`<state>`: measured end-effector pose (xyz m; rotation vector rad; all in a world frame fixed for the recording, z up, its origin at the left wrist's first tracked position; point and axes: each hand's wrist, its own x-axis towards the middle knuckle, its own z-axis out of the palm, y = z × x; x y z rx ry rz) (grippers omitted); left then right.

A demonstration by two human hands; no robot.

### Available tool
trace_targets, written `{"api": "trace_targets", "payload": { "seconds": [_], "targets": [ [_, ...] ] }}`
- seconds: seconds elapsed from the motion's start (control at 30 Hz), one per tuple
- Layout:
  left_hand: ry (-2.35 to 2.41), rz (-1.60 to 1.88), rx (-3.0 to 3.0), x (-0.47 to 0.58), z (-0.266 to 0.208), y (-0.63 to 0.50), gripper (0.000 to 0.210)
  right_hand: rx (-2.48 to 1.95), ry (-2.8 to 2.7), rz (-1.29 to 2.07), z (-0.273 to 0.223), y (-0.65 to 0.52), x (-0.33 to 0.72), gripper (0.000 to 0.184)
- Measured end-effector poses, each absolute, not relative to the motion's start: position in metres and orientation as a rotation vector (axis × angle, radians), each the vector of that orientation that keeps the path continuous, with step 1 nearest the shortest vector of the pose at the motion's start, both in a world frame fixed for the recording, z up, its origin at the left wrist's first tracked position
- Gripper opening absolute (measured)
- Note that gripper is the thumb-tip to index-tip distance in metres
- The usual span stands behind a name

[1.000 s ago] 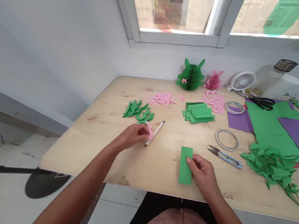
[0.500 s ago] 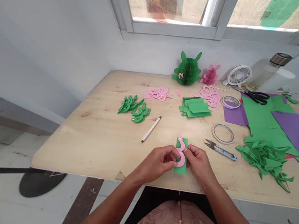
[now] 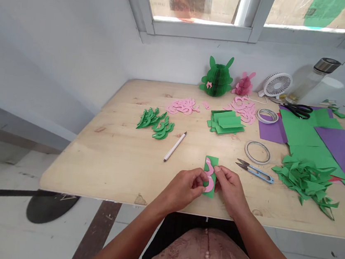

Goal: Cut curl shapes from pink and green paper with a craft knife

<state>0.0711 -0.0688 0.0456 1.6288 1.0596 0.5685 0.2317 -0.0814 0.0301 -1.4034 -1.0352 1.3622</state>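
A narrow rectangular strip of green paper (image 3: 214,161) sits between two bare hands close to the near edge of a pale wooden desk (image 3: 93,170), in front of the person's torso; whether it rests on the wood or is held just above it is hard to tell. Over the strip lies a pink paper cutout shaped like the numeral 3 (image 3: 210,183), flat and smooth, with two rounded lobes, one above the other, and whitish bands at its top end and at the waist between the lobes. The strip's long axis runs almost straight away from the person, toward the window (image 3: 202,4), its short ends facing the window and the torso. The pink cutout lies lengthwise along it, its lobes bulging to the right, leaving green visible at the upper right and the lower end. The left hand (image 3: 189,187) has thumb and fingers pinched together on the cutout's left side, by the lower lobe. The right hand (image 3: 229,190) grips the strip's right edge, thumb on top and the other fingers partly hidden. A white pen with dark tips (image 3: 175,147) lies slantwise to the left, apart from the hands.
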Motion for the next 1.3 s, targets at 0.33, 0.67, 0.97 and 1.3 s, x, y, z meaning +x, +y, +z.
{"api": "trace_targets", "payload": {
  "seconds": [0.33,0.67,0.97,1.3],
  "targets": [
    [1.076,0.571,1.692,0.074,0.043,-0.069,0.023,-1.438,-1.125,1.304,0.030,-0.081,0.233,0.041],
    [1.086,0.552,1.691,0.072,0.047,-0.071,0.019,-1.413,-1.161,1.296,0.021,-0.082,0.234,0.036],
    [1.140,0.890,1.096,0.078,0.043,-0.057,0.031,-1.415,-1.099,1.372,0.029,-0.084,0.231,0.039],
    [1.054,0.925,0.921,0.090,0.042,-0.050,0.030,-1.394,-1.073,1.441,0.029,-0.085,0.232,0.041]
  ]
}}
